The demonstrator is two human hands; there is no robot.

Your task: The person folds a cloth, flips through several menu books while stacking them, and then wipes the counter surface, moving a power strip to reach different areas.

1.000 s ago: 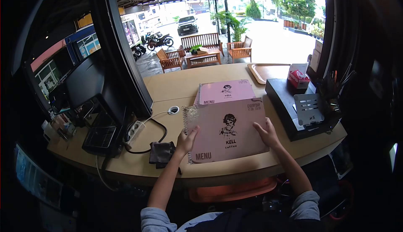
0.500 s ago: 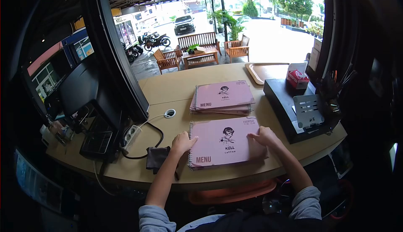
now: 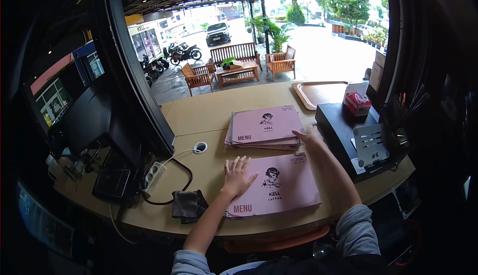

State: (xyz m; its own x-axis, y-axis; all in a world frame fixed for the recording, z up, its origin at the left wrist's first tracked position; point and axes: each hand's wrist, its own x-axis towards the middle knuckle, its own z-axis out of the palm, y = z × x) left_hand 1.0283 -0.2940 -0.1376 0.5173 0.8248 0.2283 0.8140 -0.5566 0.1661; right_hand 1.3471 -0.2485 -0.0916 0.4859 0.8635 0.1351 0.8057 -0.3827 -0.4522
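Note:
Two stacks of pink spiral-bound menus lie on the counter, one behind the other. My left hand [image 3: 239, 176] rests with spread fingers on the upper left part of the near menu stack [image 3: 289, 188], by its spiral binding. My right hand [image 3: 312, 139] is at the right edge of the far menu stack [image 3: 279, 123]. Its thumb points left over the lower right corner of the top cover, apart from the fingers, which run along the side. The far stack's lower menus stick out slightly unevenly at the front.
A grey cloth [image 3: 189, 206] and a power strip [image 3: 153, 174] with cables lie left, beside a black monitor [image 3: 87, 118]. On the right are a black box [image 3: 331, 125] bearing a tissue pack [image 3: 357, 105] and metal stand [image 3: 371, 144]. A brown tray [image 3: 300, 95] sits behind.
My right hand has moved from the near stack's right edge forward to the far stack. My left hand has shifted from the near stack's left edge onto its cover, fingers spread. The view has tilted slightly.

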